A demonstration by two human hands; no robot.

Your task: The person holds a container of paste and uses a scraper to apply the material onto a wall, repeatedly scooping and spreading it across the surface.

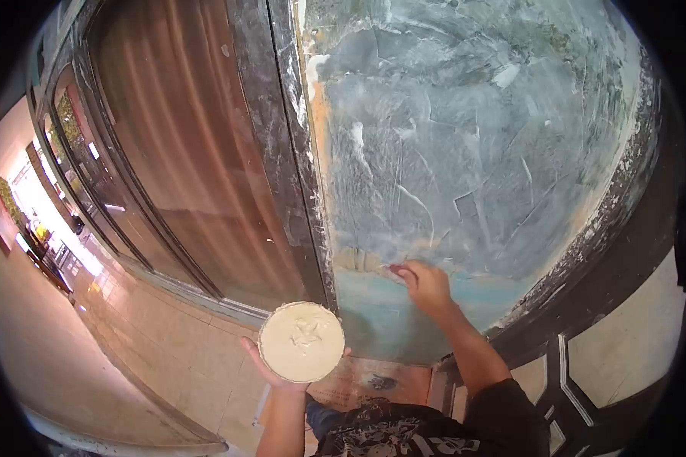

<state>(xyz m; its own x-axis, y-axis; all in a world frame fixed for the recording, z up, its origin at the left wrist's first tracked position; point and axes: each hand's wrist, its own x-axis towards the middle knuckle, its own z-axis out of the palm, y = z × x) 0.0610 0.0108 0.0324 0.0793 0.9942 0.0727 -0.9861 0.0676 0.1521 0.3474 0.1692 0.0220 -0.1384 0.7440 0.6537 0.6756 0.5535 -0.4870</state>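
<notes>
My left hand (273, 378) is under a round tub of cream-coloured putty (301, 343), holding it up with the fingers spread around its sides. The putty's surface is mostly smooth, with a rough, scooped patch in the middle. My right hand (428, 288) is closed on the reddish handle of a putty knife (395, 268) at the lower part of the wall (450, 167). Its blade is hard to make out against a tan smear on the wall. Grey, streaky filler covers the wall above my right hand; pale turquoise paint shows below it.
Left of the wall stands a dark, paint-spattered frame (282, 137) beside glass with a brown curtain (175, 114) behind it. A dark panelled door or gate (587, 305) is at right. Printed cardboard (389, 381) lies on the tiled floor (168, 335).
</notes>
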